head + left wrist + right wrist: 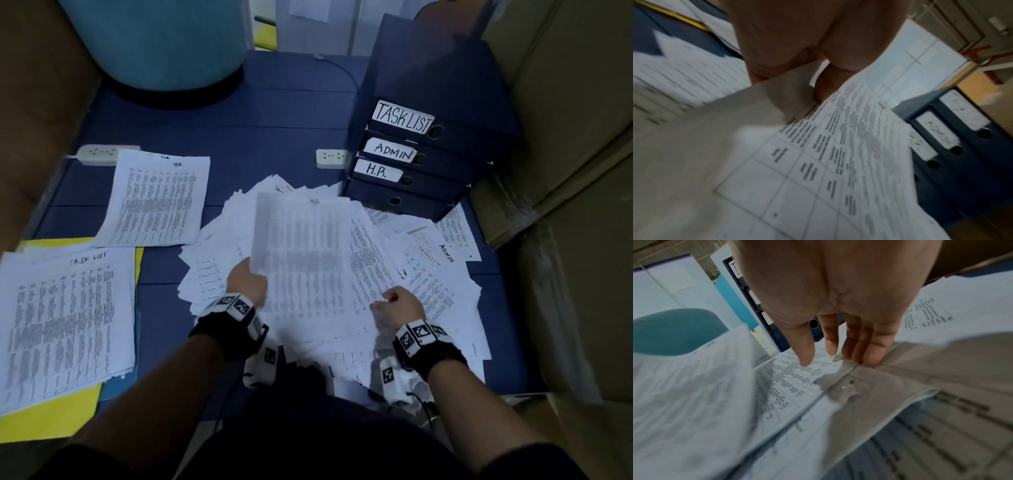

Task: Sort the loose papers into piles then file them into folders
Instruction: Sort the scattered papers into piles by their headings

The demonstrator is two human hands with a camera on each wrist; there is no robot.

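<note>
A heap of loose printed papers (428, 274) lies on the blue floor in front of me. My left hand (248, 269) pinches the lower left edge of one blurred table sheet (301, 260) and holds it raised over the heap; the left wrist view shows the fingers (826, 84) on that sheet (849, 146). My right hand (387, 298) rests on the heap, its straight fingers (865, 353) touching a paper edge (849, 374) and the thumb apart. An "HR" pile (157, 202) and a "TASK LIST" pile (65, 318) on a yellow folder (44, 425) lie at the left. Stacked blue binders (421, 161) stand behind the heap.
The binders' labels read TASKLIST, ADMIN and H.R. Two white power strips (102, 154) (330, 158) lie on the floor behind the papers. A teal cylinder (161, 41) stands at the back left. Cardboard boxes (575, 171) wall in the right side.
</note>
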